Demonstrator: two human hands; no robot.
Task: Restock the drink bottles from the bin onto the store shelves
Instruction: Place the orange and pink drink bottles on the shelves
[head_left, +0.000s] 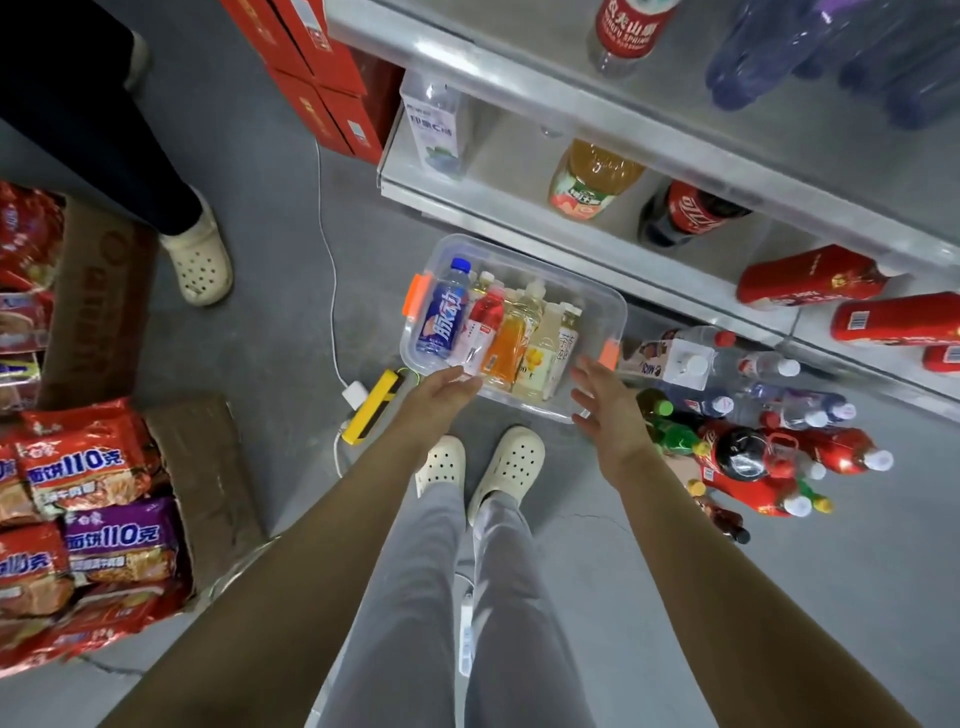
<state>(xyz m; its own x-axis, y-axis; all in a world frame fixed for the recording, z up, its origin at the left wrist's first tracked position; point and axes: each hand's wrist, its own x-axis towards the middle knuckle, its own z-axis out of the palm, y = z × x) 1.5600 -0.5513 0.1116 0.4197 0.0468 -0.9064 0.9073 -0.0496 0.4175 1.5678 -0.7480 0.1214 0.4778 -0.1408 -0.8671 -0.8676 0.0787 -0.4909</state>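
A clear plastic bin (597, 306) with orange latches stands on the grey floor in front of my feet. Several drink bottles lie side by side in it: a blue one (441, 317) at the left, then a red one (480, 325), an orange one (506, 345) and pale yellow ones (543, 348). My left hand (441, 384) hovers open over the bin's near left corner. My right hand (605, 402) is open with spread fingers above the near right corner. Neither hand holds anything. The grey store shelves (519, 200) rise just beyond the bin.
The shelves carry a white-labelled bottle (434, 132), an orange juice bottle (592, 179), a cola bottle (685, 213) and red boxes (810, 278). Several loose bottles (753, 441) crowd the floor at right. Noodle packs (93, 519) sit left. Another person's foot (200, 262) stands behind. A cable and power strip (371, 397) lie near the bin.
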